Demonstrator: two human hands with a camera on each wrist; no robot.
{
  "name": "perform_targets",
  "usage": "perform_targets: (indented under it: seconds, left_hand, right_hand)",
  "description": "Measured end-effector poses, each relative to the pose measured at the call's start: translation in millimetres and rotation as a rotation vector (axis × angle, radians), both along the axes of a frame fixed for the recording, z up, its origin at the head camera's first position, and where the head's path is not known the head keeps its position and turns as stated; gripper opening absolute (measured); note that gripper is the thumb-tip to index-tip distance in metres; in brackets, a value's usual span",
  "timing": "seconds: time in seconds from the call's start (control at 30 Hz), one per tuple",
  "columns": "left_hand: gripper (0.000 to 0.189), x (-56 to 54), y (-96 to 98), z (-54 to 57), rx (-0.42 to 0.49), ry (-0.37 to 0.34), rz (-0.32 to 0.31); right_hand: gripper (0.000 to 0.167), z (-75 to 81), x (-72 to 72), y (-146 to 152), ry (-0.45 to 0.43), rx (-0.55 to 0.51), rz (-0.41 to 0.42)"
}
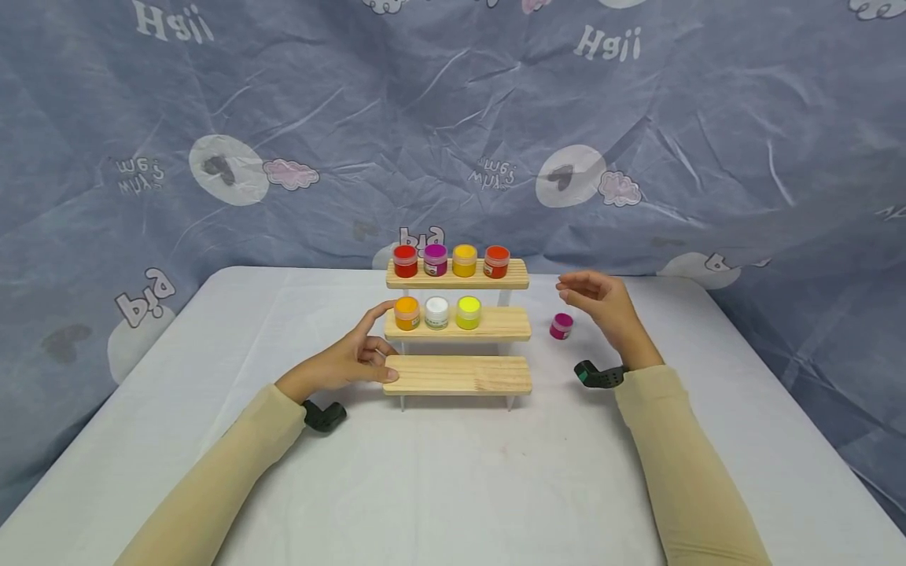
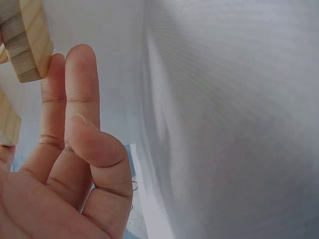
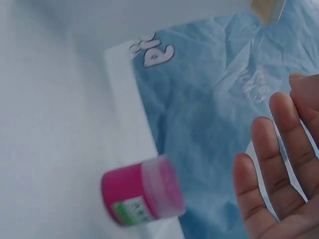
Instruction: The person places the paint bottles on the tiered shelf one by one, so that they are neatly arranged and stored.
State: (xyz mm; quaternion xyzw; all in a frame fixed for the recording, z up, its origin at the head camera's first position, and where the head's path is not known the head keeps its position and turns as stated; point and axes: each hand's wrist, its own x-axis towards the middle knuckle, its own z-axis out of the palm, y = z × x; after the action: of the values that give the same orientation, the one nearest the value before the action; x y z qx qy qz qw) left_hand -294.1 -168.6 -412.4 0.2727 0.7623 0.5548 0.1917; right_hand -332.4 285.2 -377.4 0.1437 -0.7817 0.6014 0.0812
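Note:
A three-step wooden display stand (image 1: 460, 376) faces me, with small lidded paint jars on its upper two boards. At its left end my left hand (image 1: 354, 358) grips it, thumb on the lowest board and index finger reaching to the middle board. In the left wrist view two other fingers (image 2: 82, 94) extend beside a board end (image 2: 30, 42). To the right of the stand, my right hand (image 1: 598, 303) is raised with nothing in it, fingers loosely bent. A magenta paint jar (image 1: 561, 326) stands just below and left of it; the right wrist view shows this jar (image 3: 142, 191) beside the fingers.
Red, purple, yellow and orange-red jars (image 1: 496, 262) line the top board. Orange, white and bright yellow jars (image 1: 468, 313) occupy the middle board's left and centre. A white cloth covers the table (image 1: 453, 487); a printed blue-grey sheet (image 1: 425, 118) hangs behind.

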Motion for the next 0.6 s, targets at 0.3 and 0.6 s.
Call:
perform_targets:
  seconds: [0.3, 0.6]
  left_hand:
    - [0.115, 1.0, 0.6, 1.7, 0.001, -0.003, 0.002]
    - [0.114, 0.9, 0.0, 1.7, 0.005, -0.02, 0.002]
  right_hand:
    - [0.049, -25.1, -7.0, 18, -0.143, 0.127, -0.071]
    - [0.057, -42.1, -10.1, 32, -0.241, 0.147, -0.053]
